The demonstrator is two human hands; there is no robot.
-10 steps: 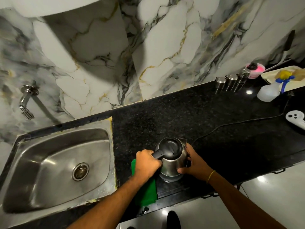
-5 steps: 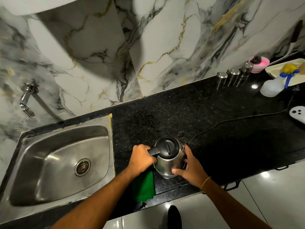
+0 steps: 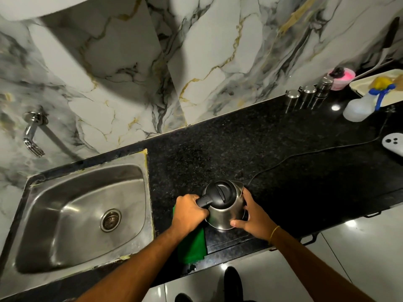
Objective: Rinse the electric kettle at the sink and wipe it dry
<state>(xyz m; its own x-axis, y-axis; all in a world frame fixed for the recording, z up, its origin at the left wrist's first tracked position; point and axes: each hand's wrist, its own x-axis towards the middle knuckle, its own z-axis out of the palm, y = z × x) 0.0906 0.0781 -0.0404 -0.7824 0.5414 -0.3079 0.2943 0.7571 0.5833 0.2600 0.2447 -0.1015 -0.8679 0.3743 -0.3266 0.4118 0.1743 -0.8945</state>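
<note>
**Firmly gripped: one kettle, two hands**

Nearest, one green cloth [image 3: 193,245] lies at the surface [image 3: 305,182] edge, under the left forearm. Left hand [image 3: 189,211] is curled tight around the black handle; right hand [image 3: 254,216] is spread flat against the steel side of the single kettle [image 3: 225,203], lid closed, right of the one sink [image 3: 72,214]. Farther back stand three steel canisters [image 3: 308,97] and one spray bottle [image 3: 359,106].

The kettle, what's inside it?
That can't be seen. The kettle has its black lid closed on top, covering the inside. The left hand grips the handle; the right hand steadies its side.
</note>
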